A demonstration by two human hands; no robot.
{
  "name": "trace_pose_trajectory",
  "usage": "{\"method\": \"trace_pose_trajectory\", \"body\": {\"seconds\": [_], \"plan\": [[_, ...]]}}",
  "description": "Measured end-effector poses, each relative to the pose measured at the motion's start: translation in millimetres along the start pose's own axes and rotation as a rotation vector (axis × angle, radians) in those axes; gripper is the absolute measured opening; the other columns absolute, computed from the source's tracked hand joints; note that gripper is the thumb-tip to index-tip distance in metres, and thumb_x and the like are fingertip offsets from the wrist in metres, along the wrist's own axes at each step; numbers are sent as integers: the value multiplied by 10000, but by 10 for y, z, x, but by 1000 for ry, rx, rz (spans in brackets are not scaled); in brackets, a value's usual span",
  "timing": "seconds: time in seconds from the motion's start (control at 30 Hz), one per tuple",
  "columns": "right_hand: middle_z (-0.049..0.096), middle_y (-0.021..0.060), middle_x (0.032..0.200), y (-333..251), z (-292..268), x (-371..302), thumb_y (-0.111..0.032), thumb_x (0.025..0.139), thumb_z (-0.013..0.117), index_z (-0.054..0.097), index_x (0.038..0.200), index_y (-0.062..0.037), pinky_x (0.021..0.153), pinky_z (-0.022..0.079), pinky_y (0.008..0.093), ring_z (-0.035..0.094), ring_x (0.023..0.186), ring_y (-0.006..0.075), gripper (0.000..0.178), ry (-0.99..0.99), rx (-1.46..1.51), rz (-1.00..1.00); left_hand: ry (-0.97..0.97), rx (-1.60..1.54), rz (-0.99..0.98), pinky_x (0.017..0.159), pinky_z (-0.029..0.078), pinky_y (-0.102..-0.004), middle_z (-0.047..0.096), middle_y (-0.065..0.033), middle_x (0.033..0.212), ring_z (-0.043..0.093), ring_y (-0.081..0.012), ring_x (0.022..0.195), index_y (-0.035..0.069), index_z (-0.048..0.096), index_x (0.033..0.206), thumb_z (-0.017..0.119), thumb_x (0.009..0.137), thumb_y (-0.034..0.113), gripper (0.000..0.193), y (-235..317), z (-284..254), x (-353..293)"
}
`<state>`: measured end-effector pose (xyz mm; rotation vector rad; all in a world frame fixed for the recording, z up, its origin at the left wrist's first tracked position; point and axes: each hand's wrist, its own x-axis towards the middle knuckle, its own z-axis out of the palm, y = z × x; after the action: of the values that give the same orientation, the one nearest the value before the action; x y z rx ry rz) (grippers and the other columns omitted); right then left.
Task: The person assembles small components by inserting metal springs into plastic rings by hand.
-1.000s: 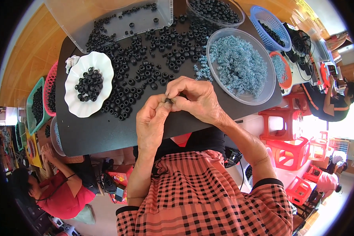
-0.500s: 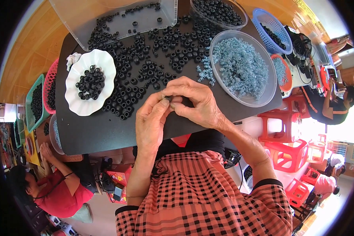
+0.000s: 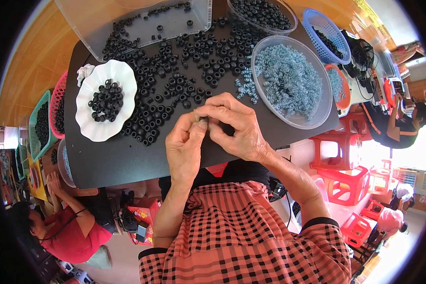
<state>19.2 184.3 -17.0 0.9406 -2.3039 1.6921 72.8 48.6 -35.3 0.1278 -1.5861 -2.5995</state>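
Observation:
Over the table's near edge, my left hand and my right hand meet at the fingertips. A small black plastic part is pinched between them, mostly covered by fingers. Just beyond lie many loose black ring-shaped parts, hollow in the middle. To the left, a white scalloped plate holds a heap of similar black parts. Right of my hands, a round clear tub is filled with small bluish coil springs, some spilled beside its left rim.
A clear bin lies at the back with black parts inside, beside a round clear bowl of them. A blue basket stands far right. Red stools are right of the table. Other people sit left and right.
My fingers have shifted slightly around the small black part, and my right fingertips are higher over it. The things on the table lie as before.

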Motion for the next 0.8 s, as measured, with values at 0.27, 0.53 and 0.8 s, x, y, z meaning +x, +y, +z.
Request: {"method": "trace_pose_trajectory", "body": {"seconds": [0.27, 0.53, 0.8], "plan": [[632, 89, 931, 12, -49, -13, 52, 764, 612, 686, 1027, -39, 695, 530, 292, 634, 810, 192, 289, 20, 27, 22, 12, 149, 36, 643, 373, -150, 497, 68, 800, 428, -2, 714, -30, 596, 1116, 555, 949, 36, 184, 49, 108, -30], [681, 98, 930, 22, -53, -18, 18, 758, 641, 691, 938, -22, 703, 536, 263, 651, 775, 139, 191, 53, 153, 112, 57, 369, 126, 552, 333, -159, 472, 59, 726, 400, -4, 645, -27, 584, 1057, 557, 939, 28, 133, 52, 128, -43], [686, 94, 910, 26, -34, -19, 34, 747, 648, 688, 925, -17, 689, 532, 252, 649, 763, 129, 190, 89, 165, 111, 52, 407, 108, 571, 344, -166, 498, 58, 744, 404, -3, 658, -24, 587, 1078, 563, 928, 14, 157, 87, 139, -55]]}}
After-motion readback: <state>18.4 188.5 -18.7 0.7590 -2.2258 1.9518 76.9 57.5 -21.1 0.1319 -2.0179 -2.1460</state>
